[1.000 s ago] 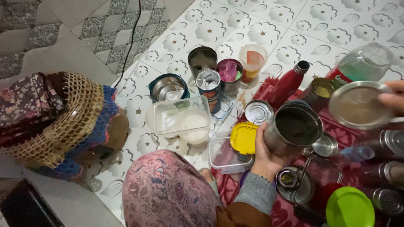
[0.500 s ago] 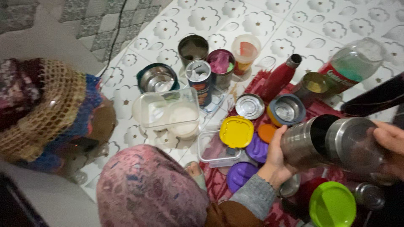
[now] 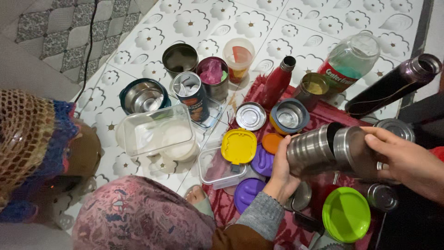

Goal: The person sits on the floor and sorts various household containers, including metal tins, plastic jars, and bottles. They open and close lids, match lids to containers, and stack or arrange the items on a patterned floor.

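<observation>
- While my right hand point(image 3: 407, 162) reaches in from 3 o'clock, its grip is clamped on a steel lid point(image 3: 354, 150) at the mouth of the steel canister point(image 3: 312, 148), held sideways over the red cloth point(image 3: 323, 115).
- Another person's grey-sleeved hand point(image 3: 281, 173) clasps the canister from 7 o'clock.
- I can't see my left hand.
- A yellow lid point(image 3: 238, 146) lies at the canister's 9 o'clock and a green lid point(image 3: 346, 214) at 5 o'clock.
</observation>
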